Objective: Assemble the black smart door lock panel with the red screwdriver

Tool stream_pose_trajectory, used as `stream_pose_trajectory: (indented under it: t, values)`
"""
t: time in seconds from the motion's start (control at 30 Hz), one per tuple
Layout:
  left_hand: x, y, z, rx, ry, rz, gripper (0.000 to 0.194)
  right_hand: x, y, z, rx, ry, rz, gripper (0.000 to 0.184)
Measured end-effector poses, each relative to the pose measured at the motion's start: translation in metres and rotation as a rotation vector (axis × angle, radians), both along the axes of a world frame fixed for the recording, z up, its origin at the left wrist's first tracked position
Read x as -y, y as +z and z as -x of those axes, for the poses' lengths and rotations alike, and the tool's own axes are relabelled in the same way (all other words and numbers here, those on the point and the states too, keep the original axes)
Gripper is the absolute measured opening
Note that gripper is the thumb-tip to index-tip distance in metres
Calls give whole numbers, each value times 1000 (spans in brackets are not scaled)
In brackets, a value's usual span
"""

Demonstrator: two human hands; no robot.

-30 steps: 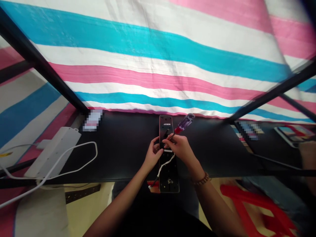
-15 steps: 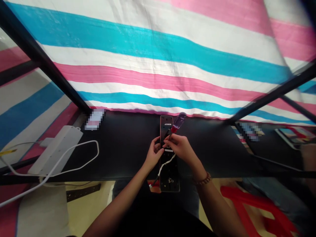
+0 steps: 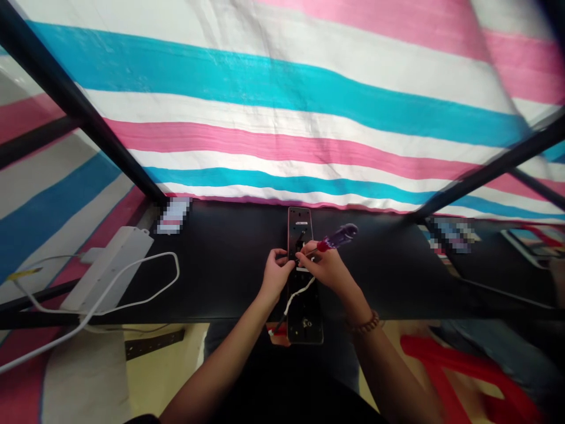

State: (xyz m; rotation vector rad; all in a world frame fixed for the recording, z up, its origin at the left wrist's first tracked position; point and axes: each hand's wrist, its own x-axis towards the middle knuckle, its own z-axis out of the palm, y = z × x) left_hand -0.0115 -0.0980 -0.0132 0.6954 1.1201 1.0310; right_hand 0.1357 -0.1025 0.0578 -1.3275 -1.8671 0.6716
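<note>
A long, narrow black panel lies on the black table in front of me and reaches past its near edge. My left hand is closed at the panel's left edge, thumb resting over its top face. In my right hand is a screwdriver with a clear purple and red handle, leaning well over to the right. The right fingertips are at the panel's middle, beside a small black part; they hide the screwdriver's tip. A whitish cable runs down along the panel to a small connector at its lower left.
On the left, a white power strip sits with a looping white cord. A blurred-out card-like item is at the back left. Black frame bars rise at both sides before a striped sheet. A red stool stands lower right.
The screwdriver's handle has swung down and to the right, from steep to nearly flat. My left hand stays at the panel's edge. The view has shifted slightly.
</note>
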Motion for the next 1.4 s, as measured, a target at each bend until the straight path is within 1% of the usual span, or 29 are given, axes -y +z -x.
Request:
stream_pose_trajectory:
  t: [0.1,0.23,0.33,0.4,0.5,0.53,0.6,0.67,0.73,0.8,0.93,0.97,1.03,1.1,1.13,1.23,1.33,1.4]
  values:
    - [-2,0,-3,-33,15,4,38,3,4,-4,7,3,42,25]
    - [-4,2,-6,-67,13,1,38,8,7,-12,-12,-35,93,22]
    - [-6,4,-7,-103,7,14,36,14,6,-21,-79,-75,29,25]
    - [-9,5,-7,-133,-3,31,34,17,2,-31,-118,-139,-18,27]
    - [-12,4,-7,-196,-20,43,32,18,-14,-51,-148,-318,10,23]
    - [-13,4,-7,-218,-23,41,32,18,-23,-60,-130,-377,28,24]
    - [-14,4,-7,-240,-27,38,33,14,-42,-79,-16,-447,19,28]
    - [-14,4,-6,-231,-30,44,35,9,-62,-99,157,-460,-18,35]
    - [-12,4,-5,-208,-35,53,38,1,-78,-117,336,-452,-40,43]
    - [-10,5,-4,-173,-42,57,40,-6,-89,-135,394,-450,-44,44]
    - [-6,7,0,-83,-58,72,45,-18,-102,-172,467,-473,-51,43]
    - [-5,8,0,-66,-59,79,46,-20,-106,-182,515,-483,-64,45]
    - [-4,9,0,-45,-59,87,46,-22,-113,-200,699,-476,-118,50]
    - [-3,9,-1,-42,-54,81,47,-23,-121,-215,830,-459,-160,51]
    - [-3,9,-1,-44,-50,76,48,-23,-125,-221,862,-459,-169,50]
    - [-3,9,-2,-61,-43,63,49,-25,-132,-230,861,-499,-145,47]
    - [-4,8,-2,-62,-42,68,50,-28,-136,-231,752,-549,-94,45]
    - [-4,5,-3,-46,-39,75,52,-29,-138,-231,691,-568,-75,44]
